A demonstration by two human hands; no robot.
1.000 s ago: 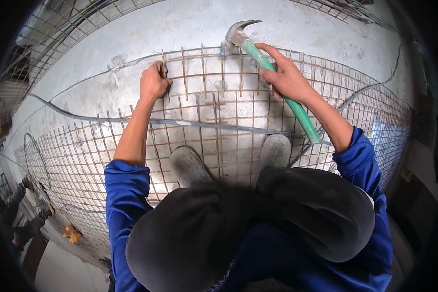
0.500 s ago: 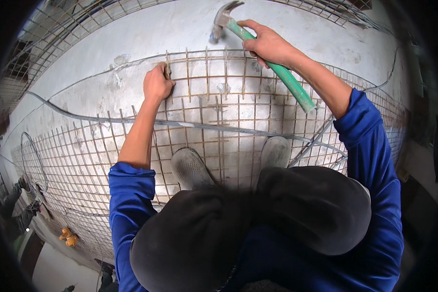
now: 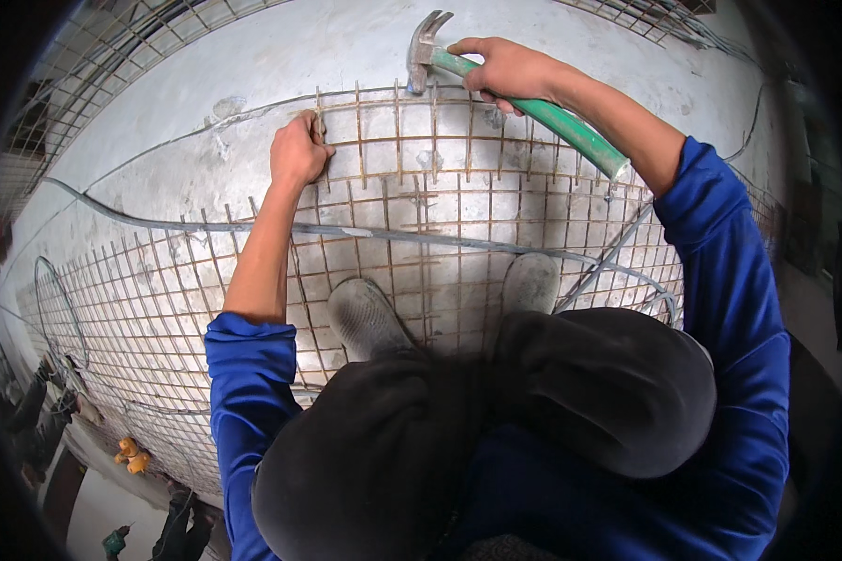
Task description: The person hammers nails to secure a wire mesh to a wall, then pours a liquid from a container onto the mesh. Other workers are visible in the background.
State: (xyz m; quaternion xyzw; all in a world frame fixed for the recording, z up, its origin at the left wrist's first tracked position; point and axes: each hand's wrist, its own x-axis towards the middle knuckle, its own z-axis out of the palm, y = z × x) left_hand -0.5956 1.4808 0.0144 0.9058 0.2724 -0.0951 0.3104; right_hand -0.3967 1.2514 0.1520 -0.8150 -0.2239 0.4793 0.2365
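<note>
Right hand point(image 3: 515, 73) grips claw hammer point(image 3: 575, 133), head at the steel wire mesh's point(image 3: 430, 140) far edge; left hand point(image 3: 296, 154) curls at its left end, pinch unclear. Keep hammer face square, clear of fingers.

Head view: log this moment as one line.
left hand: curled at wire mesh edge; right hand: holding claw hammer, green handle; hammer head: near mesh's far edge; gray cable: lies across mesh

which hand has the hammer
The right hand, wrapped around the green-handled hammer close to its metal head. The left hand has no hammer; it is at an edge of the wire mesh.
</note>
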